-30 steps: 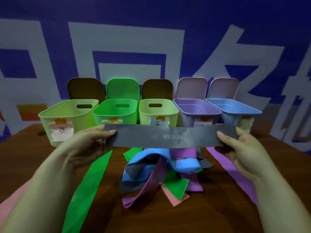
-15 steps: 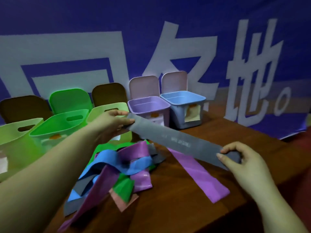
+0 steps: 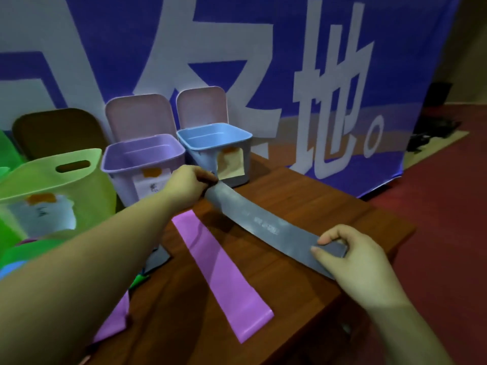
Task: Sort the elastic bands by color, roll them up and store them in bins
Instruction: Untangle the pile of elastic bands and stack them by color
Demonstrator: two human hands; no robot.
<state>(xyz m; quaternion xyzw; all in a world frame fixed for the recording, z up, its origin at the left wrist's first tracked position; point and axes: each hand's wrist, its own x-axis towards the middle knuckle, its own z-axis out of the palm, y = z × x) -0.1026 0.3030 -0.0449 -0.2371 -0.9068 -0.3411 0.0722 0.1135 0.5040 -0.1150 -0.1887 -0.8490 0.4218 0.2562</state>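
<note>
**Grey band stretched between both hands, roll not started**

Grey elastic band (image 3: pixel 266 227) is held taut, just above the wooden table (image 3: pixel 316 196). Long axis runs diagonally: far end close in front of the blue bin (image 3: pixel 214 151), near end out toward the table's right edge, away from the bin.

- Left hand (image 3: pixel 188 184) grips the far end, fingers curled round it, just in front of the blue bin's paper label (image 3: pixel 232 164).
- Right hand (image 3: pixel 353 262) pinches the near end between thumb and fingertips (image 3: pixel 325 239); the tip looks folded back on itself, can't confirm.

Key relation: band lies straight from the right hand's fingers toward the left hand. Right hand is closer to the camera with the free-looking end, so my guess is the roll starts there and travels along the axis toward the blue bin.

Also near the blue bin: purple bin (image 3: pixel 143 156) touching its left side, light green bin (image 3: pixel 50 185) further left. Purple band (image 3: pixel 224 275) lies flat on the table, roughly parallel to the grey one, unsorted.
</note>
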